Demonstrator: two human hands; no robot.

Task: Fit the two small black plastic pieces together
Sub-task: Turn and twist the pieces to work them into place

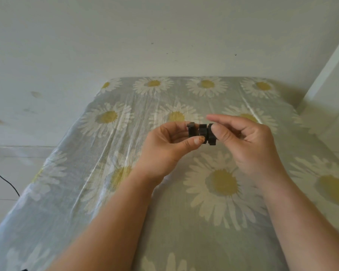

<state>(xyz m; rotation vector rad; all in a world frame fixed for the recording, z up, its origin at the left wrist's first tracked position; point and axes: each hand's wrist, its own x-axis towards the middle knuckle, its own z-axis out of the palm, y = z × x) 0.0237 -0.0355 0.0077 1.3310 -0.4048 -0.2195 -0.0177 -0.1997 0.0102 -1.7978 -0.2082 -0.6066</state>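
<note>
Two small black plastic pieces are held up above the table, side by side and touching at their inner faces. My left hand (169,144) pinches the left black piece (196,132) between thumb and fingers. My right hand (249,141) pinches the right black piece (211,138), thumb in front and index finger stretched out above it. Whether the pieces are locked together cannot be told. Parts of both are hidden by my fingertips.
Under my hands lies a table covered with a grey-green daisy-print cloth (125,192). A white wall (164,36) stands behind it and a white panel (329,79) at the right. A thin black cable (4,178) runs over the floor at the left.
</note>
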